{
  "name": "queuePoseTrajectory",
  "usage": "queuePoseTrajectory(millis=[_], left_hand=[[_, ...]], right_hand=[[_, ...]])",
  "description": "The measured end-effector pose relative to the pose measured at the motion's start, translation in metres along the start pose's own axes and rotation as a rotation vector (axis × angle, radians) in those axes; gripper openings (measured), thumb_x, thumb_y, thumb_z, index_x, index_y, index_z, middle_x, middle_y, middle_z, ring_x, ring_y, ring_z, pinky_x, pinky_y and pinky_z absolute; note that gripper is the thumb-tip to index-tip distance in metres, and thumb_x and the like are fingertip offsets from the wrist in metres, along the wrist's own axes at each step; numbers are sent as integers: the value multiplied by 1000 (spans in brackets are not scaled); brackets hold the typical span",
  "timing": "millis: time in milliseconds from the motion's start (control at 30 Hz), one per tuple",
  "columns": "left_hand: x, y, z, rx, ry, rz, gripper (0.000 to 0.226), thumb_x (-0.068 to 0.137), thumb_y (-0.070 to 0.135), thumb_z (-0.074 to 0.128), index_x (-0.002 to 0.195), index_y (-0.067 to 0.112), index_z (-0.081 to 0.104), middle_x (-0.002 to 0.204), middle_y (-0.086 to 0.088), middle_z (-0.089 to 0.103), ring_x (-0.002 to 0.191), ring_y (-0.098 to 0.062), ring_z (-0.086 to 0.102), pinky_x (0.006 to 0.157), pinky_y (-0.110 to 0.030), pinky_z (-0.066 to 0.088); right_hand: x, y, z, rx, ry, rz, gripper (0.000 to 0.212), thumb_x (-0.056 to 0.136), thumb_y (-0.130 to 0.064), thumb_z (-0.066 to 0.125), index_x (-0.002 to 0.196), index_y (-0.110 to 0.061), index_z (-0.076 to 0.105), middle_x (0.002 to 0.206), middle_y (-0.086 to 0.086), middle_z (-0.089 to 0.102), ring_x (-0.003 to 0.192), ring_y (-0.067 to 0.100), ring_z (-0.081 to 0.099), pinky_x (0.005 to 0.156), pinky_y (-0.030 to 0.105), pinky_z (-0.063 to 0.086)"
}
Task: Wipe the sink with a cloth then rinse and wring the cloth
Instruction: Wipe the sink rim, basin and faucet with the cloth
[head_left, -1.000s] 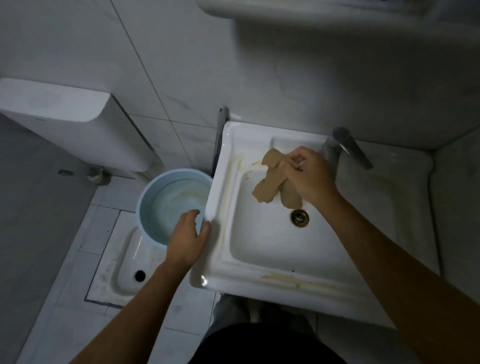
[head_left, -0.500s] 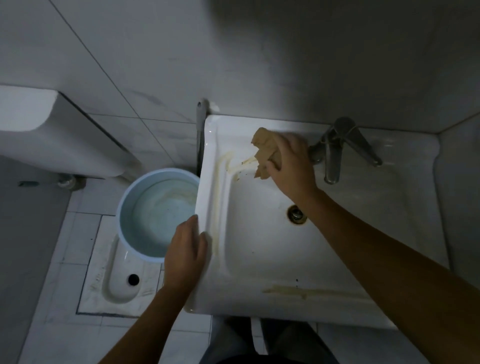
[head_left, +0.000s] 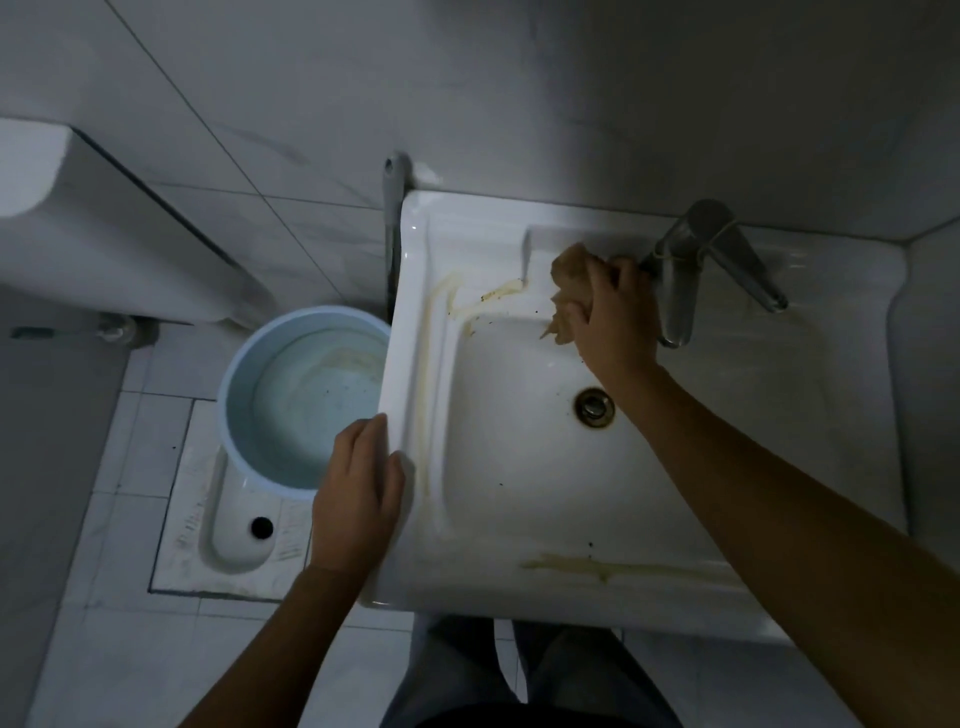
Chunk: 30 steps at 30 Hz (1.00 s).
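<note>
A white square sink (head_left: 519, 587) has yellowish stains along its left rim, back left corner and front rim. My right hand (head_left: 615, 317) grips a bunched tan cloth (head_left: 569, 291) against the back edge of the basin, just left of the metal tap (head_left: 680, 280). The drain (head_left: 595, 407) lies below that hand. My left hand (head_left: 358, 493) rests on the sink's left rim, thumb on top, fingers over the outer edge.
A light blue bucket (head_left: 249, 364) with water stands on the floor left of the sink, partly over a white squat toilet pan (head_left: 228, 540). A white cistern (head_left: 104, 244) hangs on the left wall. Tiled walls close in behind and right.
My right hand has carried the cloth from the basin's middle up to the back edge near the tap, and the cloth is now bunched. My left hand stays on the left rim.
</note>
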<state>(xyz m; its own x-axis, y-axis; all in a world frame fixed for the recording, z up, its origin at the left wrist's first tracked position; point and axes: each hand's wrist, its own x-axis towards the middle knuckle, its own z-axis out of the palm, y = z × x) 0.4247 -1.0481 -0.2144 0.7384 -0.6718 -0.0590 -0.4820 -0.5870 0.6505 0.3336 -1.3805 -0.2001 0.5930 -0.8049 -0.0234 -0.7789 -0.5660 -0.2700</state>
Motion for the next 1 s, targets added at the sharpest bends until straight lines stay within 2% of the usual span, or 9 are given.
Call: queuePoseTrajectory(millis=[200,333,433,533,600,700,800,900,1000], left_hand=[[-13,-5,8,23,9,-9,52,100,34,46,146,8,47,136,-9,55,116,-19,57,89,-24,46],[-13,-6,10,10,21,-9,52,100,35,45,147,10,45,136,-8,54,116,-20,57,88,-28,49],[-13,-7,10,9,35,4,52,101,35,45,147,11,45,135,-8,54,115,-18,57,88,-27,48],[-14,-8,11,8,43,4,51,101,34,45,147,11,45,134,-8,55,115,-19,57,88,-29,49],[-13,-9,11,7,45,7,51,101,33,46,147,11,45,134,-8,55,115,-19,57,90,-30,50],[-13,-9,12,8,53,16,51,101,32,46,147,10,46,134,-8,56,115,-16,56,93,-27,47],[-13,-9,13,17,68,19,49,102,33,47,147,14,44,133,-4,55,114,-7,52,91,-24,47],[-13,-9,14,32,76,24,48,103,33,47,147,16,43,133,-2,54,114,-11,54,89,-24,48],[-13,-8,14,33,89,37,48,102,31,48,147,15,44,131,-2,54,113,-11,54,90,-24,47]], right_hand=[[4,-47,19,89,-11,86,45,93,-25,60,135,-14,46,143,19,40,132,37,39,100,44,50],[-23,-69,27,270,-54,-61,44,89,-22,64,131,-15,52,135,13,44,128,33,41,92,41,51],[-31,-59,26,262,-168,-254,43,89,-17,63,131,-14,55,132,10,46,123,30,47,90,43,53],[-21,-47,23,314,-112,-126,41,92,-26,63,131,-21,55,132,4,45,115,24,55,89,32,54],[-14,-49,23,369,-30,-57,43,92,-30,61,134,-22,54,134,3,44,115,22,55,94,28,50],[-9,-75,30,416,13,-99,49,89,-24,60,137,-17,53,133,9,47,119,26,52,104,36,46],[-17,-115,46,355,-12,-185,52,88,-19,61,139,-16,52,133,11,50,121,32,47,107,44,41],[-28,-133,53,309,-47,-235,53,88,-17,61,141,-17,51,131,11,52,119,34,46,107,46,39],[-43,-116,48,342,-124,-334,49,89,-17,62,138,-17,54,126,10,53,116,31,48,100,46,46]])
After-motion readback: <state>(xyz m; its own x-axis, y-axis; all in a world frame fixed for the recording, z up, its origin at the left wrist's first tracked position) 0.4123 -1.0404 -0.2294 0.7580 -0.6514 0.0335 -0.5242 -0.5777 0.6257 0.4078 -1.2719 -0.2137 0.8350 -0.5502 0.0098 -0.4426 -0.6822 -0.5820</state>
